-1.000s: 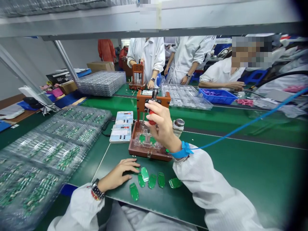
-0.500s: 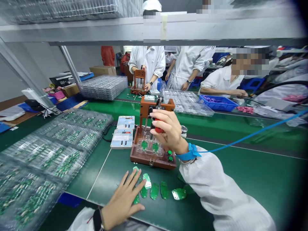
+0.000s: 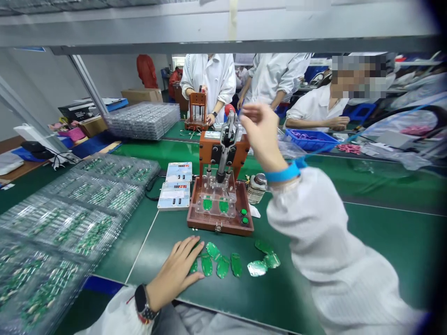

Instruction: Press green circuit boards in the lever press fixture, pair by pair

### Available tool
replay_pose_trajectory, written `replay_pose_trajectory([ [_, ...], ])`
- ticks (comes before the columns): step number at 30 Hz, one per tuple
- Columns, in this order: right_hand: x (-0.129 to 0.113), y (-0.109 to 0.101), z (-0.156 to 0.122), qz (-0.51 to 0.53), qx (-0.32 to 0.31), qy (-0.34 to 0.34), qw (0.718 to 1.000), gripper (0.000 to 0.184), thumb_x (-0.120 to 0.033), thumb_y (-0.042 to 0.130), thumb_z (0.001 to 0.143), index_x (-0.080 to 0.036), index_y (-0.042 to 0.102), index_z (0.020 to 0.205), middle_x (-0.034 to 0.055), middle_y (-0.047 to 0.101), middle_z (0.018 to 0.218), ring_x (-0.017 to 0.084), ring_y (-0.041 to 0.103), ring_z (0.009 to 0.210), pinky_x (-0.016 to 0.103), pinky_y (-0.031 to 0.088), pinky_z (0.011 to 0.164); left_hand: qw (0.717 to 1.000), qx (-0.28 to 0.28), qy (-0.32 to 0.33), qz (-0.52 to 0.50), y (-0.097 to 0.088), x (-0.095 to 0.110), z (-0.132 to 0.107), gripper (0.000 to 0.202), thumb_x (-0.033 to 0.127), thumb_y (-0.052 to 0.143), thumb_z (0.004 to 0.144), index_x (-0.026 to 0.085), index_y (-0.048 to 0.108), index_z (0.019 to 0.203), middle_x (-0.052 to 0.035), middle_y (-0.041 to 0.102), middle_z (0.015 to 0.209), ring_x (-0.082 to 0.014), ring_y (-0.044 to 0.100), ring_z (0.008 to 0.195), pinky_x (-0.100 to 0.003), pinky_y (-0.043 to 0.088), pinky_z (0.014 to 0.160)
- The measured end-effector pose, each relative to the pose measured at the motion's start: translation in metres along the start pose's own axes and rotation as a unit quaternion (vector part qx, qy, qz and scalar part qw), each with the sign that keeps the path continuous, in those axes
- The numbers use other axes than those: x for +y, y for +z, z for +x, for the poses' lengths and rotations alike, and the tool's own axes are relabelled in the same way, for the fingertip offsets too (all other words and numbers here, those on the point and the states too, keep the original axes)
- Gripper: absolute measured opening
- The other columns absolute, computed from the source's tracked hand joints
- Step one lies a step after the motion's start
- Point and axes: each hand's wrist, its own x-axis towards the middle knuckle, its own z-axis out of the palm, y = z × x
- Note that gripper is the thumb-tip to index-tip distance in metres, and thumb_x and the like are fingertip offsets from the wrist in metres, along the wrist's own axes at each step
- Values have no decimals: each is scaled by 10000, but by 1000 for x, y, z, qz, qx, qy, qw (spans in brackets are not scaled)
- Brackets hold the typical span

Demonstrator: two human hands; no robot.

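A brown test fixture (image 3: 220,222) stands on the green mat with two small green boards under its clear plate. Its lever with the red knob (image 3: 229,110) is up. My right hand (image 3: 260,132) is raised just right of the knob, fingers loosely apart, holding nothing. My left hand (image 3: 176,272) lies flat on the mat, fingers spread, touching the leftmost of several loose green circuit boards (image 3: 222,265) in front of the fixture.
Clear trays of green boards (image 3: 80,214) fill the left side. Two white meters (image 3: 175,186) and a small jar (image 3: 257,187) flank the fixture. Across the green conveyor other people in white coats work at a second fixture (image 3: 197,111), trays and a blue bin (image 3: 309,139).
The lever has swung from down to up. My right hand has let go of the red knob and risen beside it. My left hand has stayed on the loose boards.
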Motion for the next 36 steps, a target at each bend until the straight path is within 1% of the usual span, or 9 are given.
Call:
replay_pose_trajectory([
  [3, -11, -36, -85, -43, 46, 77, 995, 94, -250, 516, 906, -161, 548, 909, 59, 618, 944, 160, 613, 953, 329, 520, 848, 1000, 14, -17, -2, 6, -4, -7, 635, 363, 593, 893, 271, 317, 1457, -114, 399, 1464, -318, 388, 1307, -510, 386, 1027],
  [6, -26, -55, -163, -55, -110, 117, 985, 135, -229, 475, 920, -172, 551, 824, 59, 638, 883, 164, 633, 859, 321, 534, 748, 999, 35, -27, -7, 8, -5, -13, 541, 320, 593, 895, 283, 413, 1404, -101, 388, 1473, -326, 382, 1307, -514, 392, 1019],
  [9, -30, -53, -200, -65, -235, 114, 963, 136, -299, 575, 880, -186, 638, 923, 89, 657, 1044, 234, 620, 1008, 412, 514, 839, 997, 47, -49, -25, 5, -2, -14, 454, 269, 549, 916, 297, 469, 1363, -78, 445, 1432, -302, 399, 1298, -490, 393, 1026],
  [12, -24, -45, -205, -79, -308, 105, 942, 197, -340, 599, 873, -212, 670, 1006, 105, 626, 1153, 280, 563, 1118, 500, 451, 926, 994, 61, -68, -57, 3, 2, -13, 432, 203, 496, 931, 299, 479, 1352, -73, 496, 1384, -277, 426, 1277, -465, 395, 1023],
  [17, -20, -49, -197, -80, -378, 85, 918, 227, -353, 625, 863, -231, 678, 1048, 105, 619, 1137, 259, 561, 1103, 476, 444, 938, 986, 90, -104, -98, 4, 3, -17, 450, 170, 505, 909, 288, 483, 1343, -80, 517, 1356, -281, 452, 1247, -466, 398, 1015],
  [22, -24, -53, -197, -91, -380, 88, 916, 300, -366, 580, 892, -222, 630, 1151, 114, 582, 1196, 266, 522, 1158, 479, 439, 944, 976, 114, -118, -144, 1, -4, -20, 491, 158, 542, 882, 283, 469, 1351, -70, 588, 1244, -259, 501, 1167, -428, 438, 980],
  [27, -32, -32, -198, -102, -380, 94, 914, 358, -327, 509, 932, -196, 549, 1262, 128, 530, 1282, 268, 477, 1213, 492, 416, 978, 967, 117, -126, -186, -1, -13, -19, 572, 128, 651, 806, 294, 491, 1330, -62, 594, 1175, -246, 527, 1104, -416, 452, 961],
  [32, -48, -12, -192, -100, -433, 81, 892, 281, -295, 536, 920, -199, 625, 1169, 107, 563, 1247, 291, 455, 1232, 522, 371, 1015, 970, 118, -135, -161, 3, -9, -17, 637, 177, 746, 748, 278, 501, 1327, -74, 572, 1249, -274, 492, 1159, -451, 412, 997],
  [36, -52, -8, -187, -102, -447, 80, 885, 295, -277, 543, 914, -160, 622, 1174, 137, 573, 1208, 297, 481, 1197, 496, 416, 977, 979, 101, -118, -128, 3, -2, -13, 568, 227, 699, 810, 265, 490, 1337, -78, 558, 1324, -289, 453, 1208, -474, 385, 1002],
])
